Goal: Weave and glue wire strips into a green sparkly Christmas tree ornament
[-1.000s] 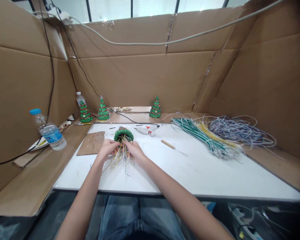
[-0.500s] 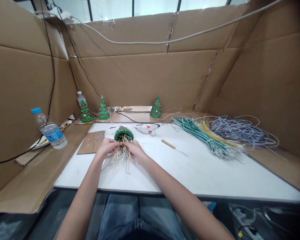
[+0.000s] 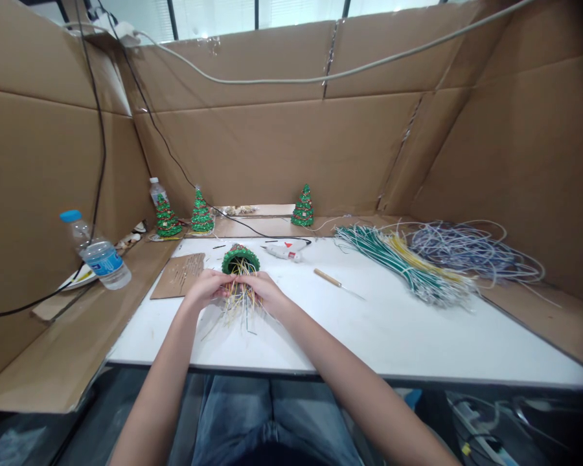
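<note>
A small green decorative tree [image 3: 241,257] lies on its side on the white table, its hollow base facing me. Out of that opening spills a bunch of thin white and yellow wires [image 3: 243,304], a dark one among them. My left hand [image 3: 210,287] pinches the wires close to the rim from the left. From the right, my right hand [image 3: 261,288] pinches them too, the fingertips of both hands nearly meeting. Which strands each hand grips is too small to make out.
A glue gun [image 3: 284,254] lies behind, and an awl [image 3: 337,283] to the right. Green and yellow wire bundles [image 3: 403,259] and a loose wire coil [image 3: 466,249] fill the right side. Cardboard [image 3: 177,276], a water bottle [image 3: 102,255] and finished trees [image 3: 302,207] stand around.
Both hands stay at the tree's opening, with the fingertips shifted very slightly left. The loose wire ends hang a little differently.
</note>
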Motion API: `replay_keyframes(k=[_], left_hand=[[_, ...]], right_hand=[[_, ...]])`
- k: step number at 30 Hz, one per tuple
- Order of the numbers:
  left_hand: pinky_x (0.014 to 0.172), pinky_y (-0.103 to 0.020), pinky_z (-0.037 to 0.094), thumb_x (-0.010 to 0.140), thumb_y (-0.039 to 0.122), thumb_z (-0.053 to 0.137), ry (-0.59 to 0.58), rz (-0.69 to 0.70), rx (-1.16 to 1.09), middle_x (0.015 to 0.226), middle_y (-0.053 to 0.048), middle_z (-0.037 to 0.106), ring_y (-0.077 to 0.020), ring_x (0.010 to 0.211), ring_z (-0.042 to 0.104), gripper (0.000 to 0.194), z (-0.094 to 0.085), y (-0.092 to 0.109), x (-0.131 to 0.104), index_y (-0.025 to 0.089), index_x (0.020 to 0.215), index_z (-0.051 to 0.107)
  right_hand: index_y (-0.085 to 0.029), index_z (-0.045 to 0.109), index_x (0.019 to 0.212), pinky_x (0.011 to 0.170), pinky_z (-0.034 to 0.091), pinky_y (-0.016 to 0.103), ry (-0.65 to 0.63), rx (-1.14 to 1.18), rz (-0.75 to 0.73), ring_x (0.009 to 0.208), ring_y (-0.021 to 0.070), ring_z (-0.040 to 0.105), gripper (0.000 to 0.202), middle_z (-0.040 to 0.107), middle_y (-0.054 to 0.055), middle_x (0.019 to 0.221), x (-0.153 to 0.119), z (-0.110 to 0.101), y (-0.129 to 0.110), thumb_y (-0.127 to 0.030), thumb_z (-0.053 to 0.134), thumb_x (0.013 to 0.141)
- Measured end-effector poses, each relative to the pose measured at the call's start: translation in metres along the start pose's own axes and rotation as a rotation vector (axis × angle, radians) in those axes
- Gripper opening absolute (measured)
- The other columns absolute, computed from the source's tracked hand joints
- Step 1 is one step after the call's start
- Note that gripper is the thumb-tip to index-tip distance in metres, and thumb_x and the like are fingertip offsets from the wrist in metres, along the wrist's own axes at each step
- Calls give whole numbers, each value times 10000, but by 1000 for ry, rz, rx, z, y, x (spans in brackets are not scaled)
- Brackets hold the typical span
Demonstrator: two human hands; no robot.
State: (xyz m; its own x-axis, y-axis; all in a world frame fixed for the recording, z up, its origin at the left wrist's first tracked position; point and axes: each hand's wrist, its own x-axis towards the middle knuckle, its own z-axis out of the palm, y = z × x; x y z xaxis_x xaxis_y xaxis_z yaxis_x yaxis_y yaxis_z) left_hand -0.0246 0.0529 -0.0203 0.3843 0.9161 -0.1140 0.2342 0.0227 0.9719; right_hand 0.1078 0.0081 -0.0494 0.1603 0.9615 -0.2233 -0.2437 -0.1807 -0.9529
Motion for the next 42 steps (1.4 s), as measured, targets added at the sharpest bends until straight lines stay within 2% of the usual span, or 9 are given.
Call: replay_keyframes(k=[7, 14, 20, 23, 28, 30, 34, 39, 42], left_hand=[[468, -180, 463, 624, 210, 753, -93, -115, -60, 529, -37, 628, -62, 416, 521, 167, -2, -1, 2, 82, 577, 657], [488, -177, 465, 606, 188, 755, -119, -124, -81, 509, -10, 615, -55, 424, 522, 137, -5, -1, 1, 80, 603, 671], [469, -174, 436, 588, 119, 723, -99, -117, -54, 471, 14, 588, -57, 421, 512, 66, -4, -2, 1, 97, 611, 665], [415, -160, 365, 581, 162, 729, -93, -110, -40, 479, 14, 584, -43, 402, 466, 106, -3, -2, 2, 99, 594, 645], [358, -170, 196, 606, 393, 727, -112, -98, -32, 550, -38, 623, -30, 369, 384, 320, -2, -1, 3, 87, 637, 639], [361, -179, 156, 573, 427, 746, -136, -83, -24, 547, -30, 611, -22, 364, 346, 363, -3, -2, 3, 84, 639, 645], [378, -181, 155, 511, 345, 772, -172, -61, -1, 529, -4, 583, -20, 389, 331, 293, -4, -2, 2, 95, 588, 641], [409, -183, 210, 539, 295, 721, -196, -64, 24, 526, 5, 579, -37, 418, 376, 205, -5, -2, 1, 107, 599, 666], [412, -191, 215, 524, 262, 726, -205, -66, 40, 499, 16, 560, -46, 421, 393, 187, -4, -2, 1, 108, 623, 685]], right_hand=[[-132, 555, 545, 290, 276, 158, -18, 16, 12, 305, 48, 390, 182, 501, -37, 384, -4, 0, -3, -143, 644, 703], [-138, 538, 528, 326, 344, 160, -22, 31, 11, 344, 66, 464, 205, 533, -23, 409, -3, 0, -3, -130, 647, 701], [-134, 539, 517, 317, 320, 173, -15, -16, 2, 324, 67, 439, 225, 515, -22, 392, 0, -1, -1, -146, 643, 716], [-139, 539, 518, 296, 262, 176, -8, -48, -8, 304, 62, 399, 229, 482, -31, 368, 0, -2, -1, -153, 630, 728], [-148, 533, 530, 308, 249, 181, -11, -66, -15, 315, 57, 381, 222, 475, -39, 380, 1, -1, 1, -166, 638, 725], [-144, 543, 538, 310, 244, 182, -16, -68, -19, 323, 57, 387, 213, 493, -33, 400, 2, -1, 2, -173, 626, 732], [-136, 564, 550, 313, 256, 189, -29, -73, -17, 331, 60, 398, 181, 541, -13, 442, 2, -2, 1, -159, 600, 725], [-141, 550, 545, 344, 321, 192, -39, -55, 2, 362, 77, 447, 178, 553, -6, 455, 1, -1, 0, -156, 566, 722], [-136, 558, 552, 336, 314, 195, -21, -55, 9, 346, 75, 429, 172, 538, -10, 436, 2, -1, 1, -160, 555, 722]])
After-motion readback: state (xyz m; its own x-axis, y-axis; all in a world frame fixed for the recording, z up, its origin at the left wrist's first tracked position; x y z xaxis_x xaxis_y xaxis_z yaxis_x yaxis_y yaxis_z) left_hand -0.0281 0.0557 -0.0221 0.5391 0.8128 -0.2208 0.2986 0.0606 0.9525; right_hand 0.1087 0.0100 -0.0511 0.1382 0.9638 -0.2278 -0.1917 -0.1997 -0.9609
